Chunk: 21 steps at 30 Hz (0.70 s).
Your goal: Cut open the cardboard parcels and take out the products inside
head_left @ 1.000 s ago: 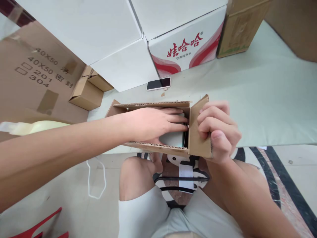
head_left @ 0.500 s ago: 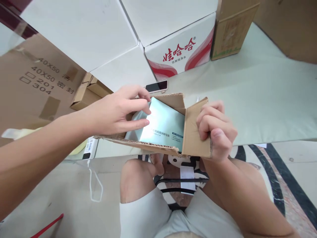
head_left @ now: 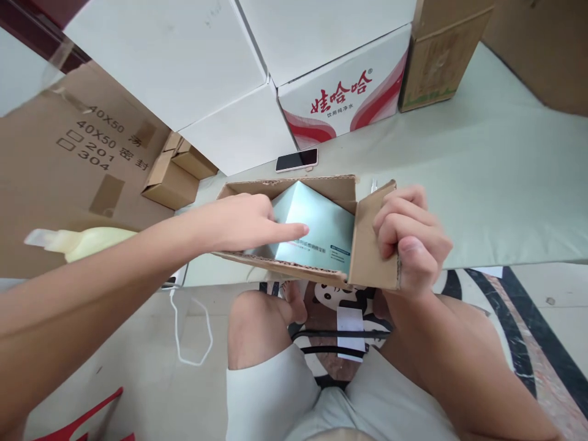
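We list: glossy pale-blue box under left hand (one digit extended, hold unclear); right hand clenching brown cardboard flap.

One head cam, yours: faces forward-down, close over your left hand, right hand, cardboard carton.

carton: matt cardboard, rough edges | inner box: smooth, glossy | phone screen: glossy

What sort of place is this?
Possibly a makeshift storage room: stacked white cardboard cartons, a large brown cardboard box with black lettering, and a tall brown cardboard box on a pale green tabletop.
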### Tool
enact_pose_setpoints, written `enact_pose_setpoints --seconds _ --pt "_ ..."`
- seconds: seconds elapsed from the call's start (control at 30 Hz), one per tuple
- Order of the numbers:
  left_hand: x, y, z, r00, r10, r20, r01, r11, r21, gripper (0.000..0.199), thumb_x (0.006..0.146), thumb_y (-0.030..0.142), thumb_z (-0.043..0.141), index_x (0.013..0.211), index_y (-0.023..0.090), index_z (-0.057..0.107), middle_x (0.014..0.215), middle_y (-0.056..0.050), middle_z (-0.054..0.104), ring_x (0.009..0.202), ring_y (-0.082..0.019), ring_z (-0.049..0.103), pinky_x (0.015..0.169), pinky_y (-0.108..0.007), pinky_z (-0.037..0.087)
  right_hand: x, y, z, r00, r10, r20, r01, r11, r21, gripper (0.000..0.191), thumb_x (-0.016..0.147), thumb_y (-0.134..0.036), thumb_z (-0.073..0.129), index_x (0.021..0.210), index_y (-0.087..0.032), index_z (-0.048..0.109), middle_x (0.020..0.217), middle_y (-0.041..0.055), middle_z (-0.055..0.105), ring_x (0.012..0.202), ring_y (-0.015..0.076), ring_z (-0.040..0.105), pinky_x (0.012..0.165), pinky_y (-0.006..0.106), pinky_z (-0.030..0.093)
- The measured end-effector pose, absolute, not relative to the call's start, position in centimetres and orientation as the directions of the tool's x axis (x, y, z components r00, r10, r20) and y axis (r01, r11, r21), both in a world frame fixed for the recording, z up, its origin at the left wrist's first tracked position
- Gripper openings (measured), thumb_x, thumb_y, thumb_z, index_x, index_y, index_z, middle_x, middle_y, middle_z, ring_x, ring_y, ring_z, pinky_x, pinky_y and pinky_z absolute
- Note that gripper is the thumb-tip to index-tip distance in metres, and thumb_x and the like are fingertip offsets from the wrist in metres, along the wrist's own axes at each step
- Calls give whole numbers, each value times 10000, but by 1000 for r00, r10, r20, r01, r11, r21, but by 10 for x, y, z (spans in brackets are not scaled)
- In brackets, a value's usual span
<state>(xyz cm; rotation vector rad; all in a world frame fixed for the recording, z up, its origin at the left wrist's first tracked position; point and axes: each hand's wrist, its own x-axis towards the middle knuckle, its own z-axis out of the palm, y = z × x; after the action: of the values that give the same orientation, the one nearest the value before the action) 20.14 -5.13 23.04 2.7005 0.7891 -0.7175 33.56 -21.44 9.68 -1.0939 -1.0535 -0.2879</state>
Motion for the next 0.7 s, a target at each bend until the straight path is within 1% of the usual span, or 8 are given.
enact_pose_setpoints --seconds 0.1,0.2,0.27,0.33,0.43,0.5,0.6,0.7 --pt "181 -35 229 700 495 -515 639 -756 142 662 867 720 563 454 227 407 428 -24 411 370 -152 353 451 -335 253 339 -216 97 522 258 813 601 566 -565 461 990 -325 393 546 -210 348 520 23 400 586 179 392 695 418 324" --pt "161 -26 230 634 623 -457 755 -628 191 674 857 741 562 456 228 389 450 0 340 384 -132 300 450 -321 201 343 -213 97 591 192 784 561 601 -569 463 993 -303 381 544 -202 331 503 20 375 585 179 391 685 401 302" --pt "155 -24 231 619 680 -393 778 -600 189 606 826 751 586 527 233 491 516 -6 430 442 -155 408 464 -310 257 346 -210 98 632 141 762 556 602 -573 457 991 -285 369 544 -203 318 502 22 361 577 182 382 690 403 301" --pt "157 -23 233 622 703 -345 775 -615 145 522 788 763 614 724 246 643 678 -36 618 577 -208 574 513 -314 373 345 -208 98 637 128 760 562 597 -572 456 994 -282 357 546 -208 314 506 24 356 571 186 373 696 409 307" --pt "169 -22 237 626 691 -361 743 -669 8 609 742 782 649 1008 237 703 887 -87 745 720 -274 682 597 -341 467 335 -207 99 581 184 793 575 596 -560 460 996 -298 365 545 -212 337 511 25 387 582 187 376 692 411 305" --pt "179 -22 238 647 658 -385 687 -722 -80 623 750 789 636 992 221 712 838 -96 746 706 -286 687 624 -354 478 324 -207 99 522 224 823 593 598 -539 446 995 -299 366 559 -207 358 522 22 424 603 183 396 690 410 308" --pt "192 -26 232 675 567 -473 580 -803 -135 613 784 811 583 786 213 716 682 -88 693 688 -287 682 673 -374 488 306 -208 97 439 266 858 639 579 -506 410 995 -301 337 597 -207 365 537 18 441 650 184 446 702 421 323" --pt "203 -34 218 662 537 -523 538 -826 -167 681 742 864 577 761 199 720 702 -112 692 802 -332 704 754 -412 506 299 -207 94 406 260 876 689 543 -481 371 984 -296 331 625 -214 379 585 28 452 721 197 488 705 426 353"
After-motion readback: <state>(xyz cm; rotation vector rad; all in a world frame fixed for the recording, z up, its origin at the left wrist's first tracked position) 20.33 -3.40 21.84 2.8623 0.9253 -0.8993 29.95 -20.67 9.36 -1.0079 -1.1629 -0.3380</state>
